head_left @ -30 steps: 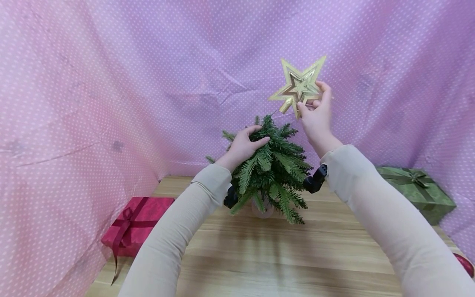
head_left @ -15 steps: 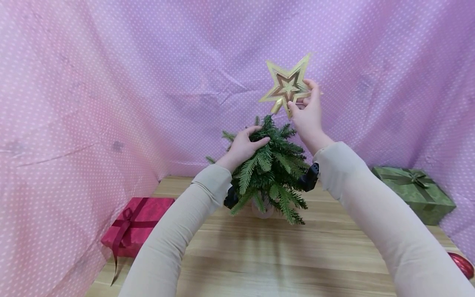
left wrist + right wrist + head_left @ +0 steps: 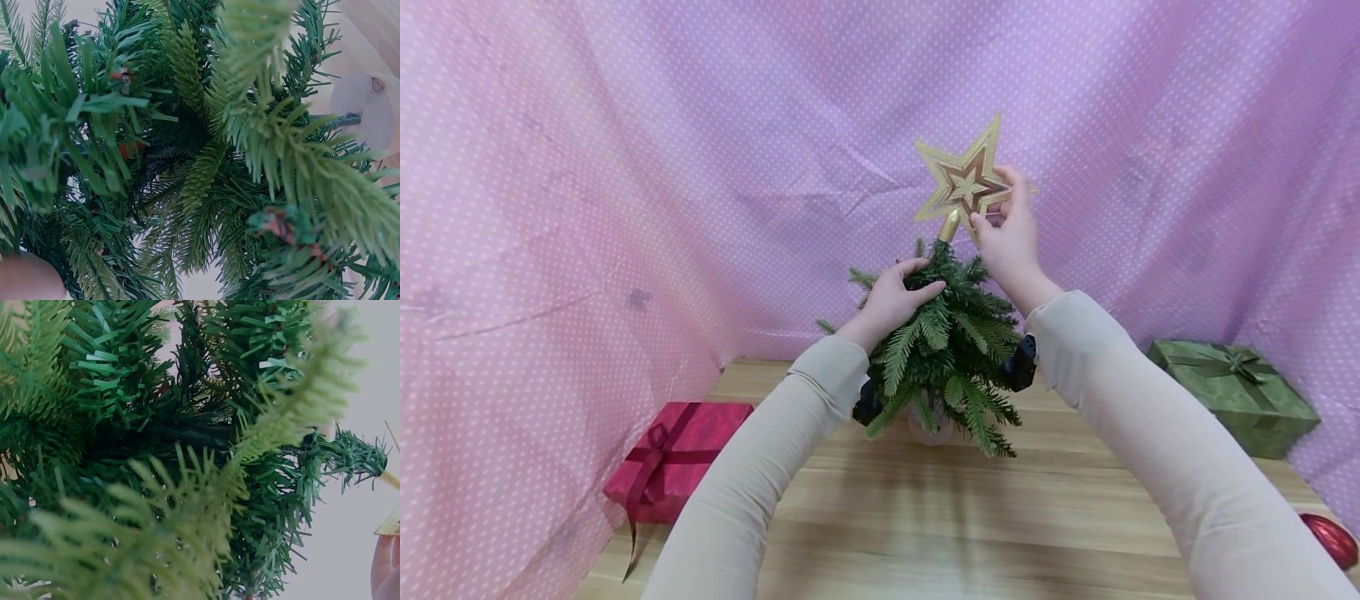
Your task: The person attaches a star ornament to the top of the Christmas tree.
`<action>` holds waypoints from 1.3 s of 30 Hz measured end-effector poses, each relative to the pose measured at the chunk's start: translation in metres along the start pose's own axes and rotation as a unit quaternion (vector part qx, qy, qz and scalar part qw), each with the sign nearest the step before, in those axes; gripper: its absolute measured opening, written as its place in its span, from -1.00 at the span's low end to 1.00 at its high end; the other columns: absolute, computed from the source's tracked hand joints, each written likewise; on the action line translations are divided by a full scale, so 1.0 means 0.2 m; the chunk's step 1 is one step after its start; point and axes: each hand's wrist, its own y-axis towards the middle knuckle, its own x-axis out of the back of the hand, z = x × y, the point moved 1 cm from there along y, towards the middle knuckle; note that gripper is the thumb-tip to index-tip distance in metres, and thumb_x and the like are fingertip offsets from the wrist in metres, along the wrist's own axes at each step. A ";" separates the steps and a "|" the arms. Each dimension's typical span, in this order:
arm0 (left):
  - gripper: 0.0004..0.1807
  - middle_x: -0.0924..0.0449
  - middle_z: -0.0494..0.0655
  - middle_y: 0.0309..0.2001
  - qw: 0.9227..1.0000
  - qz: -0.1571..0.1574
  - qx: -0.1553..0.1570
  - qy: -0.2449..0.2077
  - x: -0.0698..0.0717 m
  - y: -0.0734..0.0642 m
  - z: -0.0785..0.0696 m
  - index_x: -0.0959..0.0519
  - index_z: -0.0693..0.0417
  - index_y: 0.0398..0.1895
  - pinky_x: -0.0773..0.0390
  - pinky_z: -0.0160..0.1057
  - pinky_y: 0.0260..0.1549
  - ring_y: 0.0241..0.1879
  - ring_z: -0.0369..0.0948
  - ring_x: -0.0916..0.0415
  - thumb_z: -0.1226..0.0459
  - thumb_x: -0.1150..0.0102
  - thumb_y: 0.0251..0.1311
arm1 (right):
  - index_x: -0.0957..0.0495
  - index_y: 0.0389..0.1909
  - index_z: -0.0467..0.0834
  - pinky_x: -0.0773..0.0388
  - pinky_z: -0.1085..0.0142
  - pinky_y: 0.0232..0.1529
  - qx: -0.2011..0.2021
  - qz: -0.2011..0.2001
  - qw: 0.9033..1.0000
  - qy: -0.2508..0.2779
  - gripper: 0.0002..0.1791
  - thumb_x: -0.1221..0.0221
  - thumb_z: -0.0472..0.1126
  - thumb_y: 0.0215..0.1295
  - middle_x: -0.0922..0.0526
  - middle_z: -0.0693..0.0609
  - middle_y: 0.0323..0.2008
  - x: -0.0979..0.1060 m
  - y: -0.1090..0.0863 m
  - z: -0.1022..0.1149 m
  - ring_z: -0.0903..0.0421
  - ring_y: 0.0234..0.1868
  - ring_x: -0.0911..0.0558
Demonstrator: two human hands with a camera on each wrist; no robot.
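Note:
A small green Christmas tree (image 3: 951, 325) stands upright in the middle of the table. My left hand (image 3: 891, 298) holds the tree near its top, thumb in front and fingers partly hidden among the branches. With my right hand (image 3: 1011, 242) I pinch a gold star topper (image 3: 967, 187) by its right-hand side, above the tree. The star leans slightly, and its hollow stem (image 3: 951, 226) sits over the tree's tip. In the right wrist view, the stem's end meets the tree tip (image 3: 359, 453). Foliage fills the left wrist view, with one fingertip (image 3: 31, 278) at the lower left.
A red gift box (image 3: 681, 454) with a dark ribbon lies at the left of the wooden table (image 3: 970, 533). The green gift box (image 3: 1236, 396) is at the right, a red shiny ornament (image 3: 1330, 540) near the right edge. Pink dotted cloth (image 3: 760, 150) hangs behind.
The star has moved left and a little down with my right hand, turning more upright. Its stem has come from beside the tree tip onto it. My left hand has stayed in place.

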 end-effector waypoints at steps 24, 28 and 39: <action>-0.41 -0.19 -0.15 0.41 1.000 0.001 0.011 -0.005 -0.01 -0.01 0.01 -0.32 -0.14 0.35 -0.15 -0.02 0.36 0.44 -0.15 -0.03 0.01 -0.15 0.25 | 0.01 0.39 0.19 -0.52 0.29 0.02 -0.010 0.051 0.998 -0.027 -0.32 0.11 -0.44 0.40 -0.53 -0.21 -0.08 -0.02 0.01 -0.01 0.07 -0.09 -0.51; -0.41 -0.21 -0.15 0.41 1.000 0.000 0.007 -0.005 -0.01 -0.01 0.00 -0.33 -0.14 0.34 -0.15 -0.02 0.36 0.44 -0.15 -0.04 0.01 -0.15 0.25 | 0.01 0.39 0.16 -0.51 0.25 0.09 -0.007 0.053 0.999 -0.010 -0.34 0.17 -0.46 0.41 -0.50 -0.27 -0.01 -0.02 0.01 -0.01 0.02 -0.01 -0.52; -0.42 -0.22 -0.15 0.40 1.000 -0.003 0.006 -0.002 -0.01 0.00 0.00 -0.34 -0.14 0.33 -0.18 -0.03 0.35 0.43 -0.14 -0.06 0.03 -0.16 0.25 | -0.01 0.39 0.18 -0.51 0.24 0.09 -0.006 0.062 0.997 -0.035 -0.33 0.16 -0.46 0.40 -0.52 -0.20 -0.09 -0.01 0.02 -0.02 0.01 -0.02 -0.52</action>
